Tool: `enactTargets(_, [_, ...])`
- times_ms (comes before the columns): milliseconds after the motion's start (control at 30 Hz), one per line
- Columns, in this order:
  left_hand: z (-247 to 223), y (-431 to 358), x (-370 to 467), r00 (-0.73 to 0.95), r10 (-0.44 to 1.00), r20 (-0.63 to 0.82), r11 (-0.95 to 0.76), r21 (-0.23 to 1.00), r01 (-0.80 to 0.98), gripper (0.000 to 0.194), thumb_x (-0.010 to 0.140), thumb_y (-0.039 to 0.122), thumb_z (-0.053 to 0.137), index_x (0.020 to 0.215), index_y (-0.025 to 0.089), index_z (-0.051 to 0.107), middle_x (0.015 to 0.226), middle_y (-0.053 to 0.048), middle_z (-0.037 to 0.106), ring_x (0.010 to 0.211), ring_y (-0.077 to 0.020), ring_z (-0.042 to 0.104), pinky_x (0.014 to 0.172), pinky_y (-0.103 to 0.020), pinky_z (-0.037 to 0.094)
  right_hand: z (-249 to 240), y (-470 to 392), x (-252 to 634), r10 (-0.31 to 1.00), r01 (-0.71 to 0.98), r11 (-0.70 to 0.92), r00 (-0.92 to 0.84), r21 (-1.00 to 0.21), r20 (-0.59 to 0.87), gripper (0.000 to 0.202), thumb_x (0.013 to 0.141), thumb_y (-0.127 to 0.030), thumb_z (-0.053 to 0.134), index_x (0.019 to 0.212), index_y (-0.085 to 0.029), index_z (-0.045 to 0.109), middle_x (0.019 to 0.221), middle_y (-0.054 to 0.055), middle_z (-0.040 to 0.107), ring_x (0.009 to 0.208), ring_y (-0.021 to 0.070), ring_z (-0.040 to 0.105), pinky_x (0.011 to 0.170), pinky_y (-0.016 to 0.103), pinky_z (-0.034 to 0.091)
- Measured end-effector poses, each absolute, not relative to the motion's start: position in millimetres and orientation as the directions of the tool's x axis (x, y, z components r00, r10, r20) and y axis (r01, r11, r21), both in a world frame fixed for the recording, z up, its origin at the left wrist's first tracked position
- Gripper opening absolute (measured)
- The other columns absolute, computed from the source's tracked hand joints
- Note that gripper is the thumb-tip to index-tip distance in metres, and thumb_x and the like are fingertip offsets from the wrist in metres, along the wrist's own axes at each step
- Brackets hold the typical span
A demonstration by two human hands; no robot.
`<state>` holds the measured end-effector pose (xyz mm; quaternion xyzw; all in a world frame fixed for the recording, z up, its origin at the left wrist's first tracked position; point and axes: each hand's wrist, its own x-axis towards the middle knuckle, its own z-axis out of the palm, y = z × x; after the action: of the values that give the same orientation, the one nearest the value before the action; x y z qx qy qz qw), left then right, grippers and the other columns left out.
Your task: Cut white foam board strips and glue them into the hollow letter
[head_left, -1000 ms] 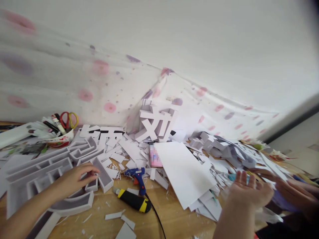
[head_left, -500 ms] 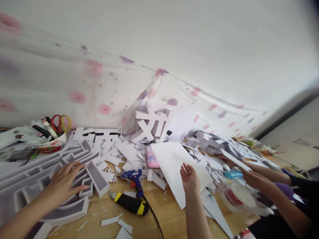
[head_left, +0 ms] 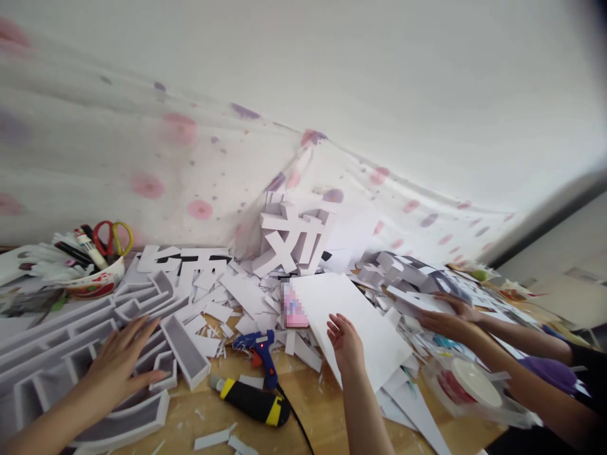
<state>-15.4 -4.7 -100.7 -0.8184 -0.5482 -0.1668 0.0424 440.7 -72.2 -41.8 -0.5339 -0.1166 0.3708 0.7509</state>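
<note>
My left hand (head_left: 118,360) lies with spread fingers over a large white foam-board character (head_left: 90,328), a hollow form with raised side walls. My right hand (head_left: 346,344) is raised palm up above a flat white board (head_left: 367,328), fingers slightly curled and apart, with nothing in it. Between the hands lie a blue glue gun (head_left: 260,351) with a lit red light and a black-and-yellow utility knife (head_left: 251,401). A phone with a pink, blurred screen (head_left: 294,309) rests at the board's left edge.
A finished white character (head_left: 294,237) stands at the back. Scraps (head_left: 246,291) litter the table. A bowl (head_left: 97,278) holds scissors and pens. At right, a co-worker's hands (head_left: 450,316) hold a white piece near a bagged tape roll (head_left: 469,382).
My right hand has moved slightly left and down. My left hand stays over the character. The co-worker's hands have shifted left with the white piece.
</note>
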Motion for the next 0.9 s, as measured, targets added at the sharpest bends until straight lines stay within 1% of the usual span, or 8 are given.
enactTargets(67, [-93.6,-6.7,-12.2,0.330,0.884,0.331,-0.387,0.122,0.914,0.070,0.075,0.049,0.045,0.135,0.013,0.037,0.142,-0.019,0.039,0.134,-0.0331,0.029,0.107,-0.052,0.020,-40.6,-69.7,435.2,0.690,-0.436,0.140,0.687,-0.889,-0.228,0.033,0.054,-0.023,0.075,0.082,-0.019,0.058,0.076,0.000,0.070,0.061,0.0123,0.063,0.053,0.021,0.050])
enactTargets(167, [-79.2,-4.7,-2.3,0.324,0.866,0.382,-0.403,0.147,0.903,0.059,0.082,0.049,0.036,0.134,0.020,0.038,0.143,-0.014,0.039,0.134,-0.0295,0.029,0.109,-0.054,0.015,-39.3,-67.2,428.1,0.706,-0.436,0.117,0.669,-0.892,-0.234,0.035,0.053,-0.023,0.077,0.082,-0.019,0.059,0.075,-0.001,0.070,0.061,0.0121,0.063,0.053,0.021,0.050])
enactTargets(300, [-69.6,5.2,17.9,0.374,0.825,0.423,-0.470,0.147,0.870,0.061,0.085,0.055,0.030,0.131,0.018,0.044,0.139,-0.015,0.044,0.135,-0.0298,0.029,0.108,-0.054,0.018,-38.9,-64.8,422.2,0.719,-0.427,0.085,0.652,-0.900,-0.242,0.037,0.051,-0.024,0.079,0.082,-0.019,0.058,0.074,-0.001,0.070,0.060,0.0112,0.062,0.052,0.019,0.048])
enactTargets(433, [-74.8,9.6,31.4,0.431,0.787,0.442,-0.512,0.077,0.856,0.067,0.083,0.063,0.030,0.129,0.018,0.049,0.138,-0.015,0.047,0.132,-0.0313,0.034,0.109,-0.056,0.013,-39.6,-62.6,418.2,0.728,-0.417,0.063,0.640,-0.907,-0.244,0.038,0.052,-0.025,0.079,0.083,-0.019,0.059,0.074,-0.001,0.070,0.059,0.0111,0.062,0.050,0.019,0.047])
enactTargets(533, [-77.4,7.7,33.3,0.454,0.770,0.448,-0.525,0.042,0.850,0.067,0.083,0.063,0.030,0.129,0.017,0.050,0.137,-0.015,0.048,0.131,-0.0313,0.036,0.109,-0.056,0.013,-41.5,-60.1,414.7,0.744,-0.413,0.041,0.620,-0.910,-0.248,0.037,0.053,-0.026,0.079,0.083,-0.019,0.059,0.074,-0.001,0.070,0.059,0.0102,0.061,0.051,0.018,0.047])
enactTargets(633, [-76.8,5.4,32.9,0.450,0.774,0.446,-0.522,0.046,0.852,0.068,0.083,0.063,0.030,0.129,0.016,0.050,0.137,-0.015,0.047,0.130,-0.0316,0.037,0.109,-0.056,0.015,-44.0,-56.2,409.6,0.756,-0.418,0.030,0.604,-0.908,-0.253,0.036,0.052,-0.026,0.079,0.081,-0.019,0.059,0.072,-0.002,0.069,0.057,0.0096,0.060,0.049,0.017,0.047])
enactTargets(833, [-77.0,5.8,31.6,0.445,0.799,0.405,-0.502,0.042,0.864,0.070,0.082,0.062,0.033,0.133,0.016,0.044,0.140,-0.015,0.044,0.133,-0.0305,0.033,0.110,-0.056,0.012,-44.5,-54.3,398.5,0.780,-0.443,0.024,0.569,-0.896,-0.260,0.036,0.051,-0.026,0.079,0.079,-0.018,0.059,0.068,-0.001,0.068,0.053,0.0094,0.058,0.046,0.018,0.046])
enactTargets(900, [-76.0,7.6,31.4,0.441,0.815,0.375,-0.490,0.042,0.871,0.070,0.083,0.062,0.031,0.133,0.015,0.046,0.140,-0.015,0.043,0.133,-0.0308,0.033,0.109,-0.057,0.010,-45.3,-56.8,397.4,0.786,-0.449,0.014,0.557,-0.893,-0.268,0.038,0.050,-0.026,0.080,0.079,-0.018,0.059,0.068,-0.001,0.068,0.052,0.0091,0.058,0.046,0.017,0.046])
